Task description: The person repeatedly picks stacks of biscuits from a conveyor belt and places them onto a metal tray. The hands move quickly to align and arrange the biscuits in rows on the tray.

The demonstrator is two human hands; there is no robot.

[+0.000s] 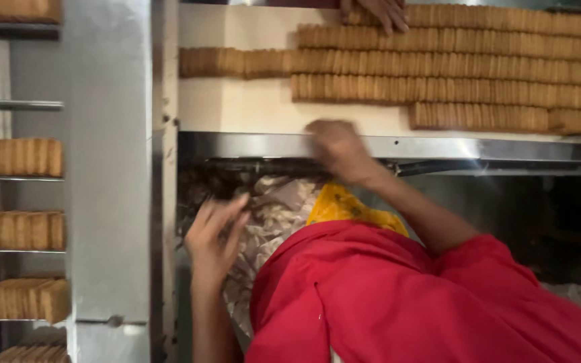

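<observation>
Several long rows of tan biscuits [452, 64] lie edge to edge on a pale conveyor belt [237, 104] across the top. My right hand [336, 146] is blurred over the belt's steel front rail [257, 144], fingers curled, nothing visible in it. Lower down, my left hand [215, 232] hangs with fingers spread and empty beside a heap of crumpled pale wrapping [274, 208]. A yellow cloth [344, 205] and my red garment [425, 302] fill the lower middle.
Another person's hand [378, 12] rests on the biscuit rows at the top edge. A steel upright panel [109, 168] stands at left, with biscuit stacks [23, 156] on rack shelves beside it. Dark space lies under the belt at right.
</observation>
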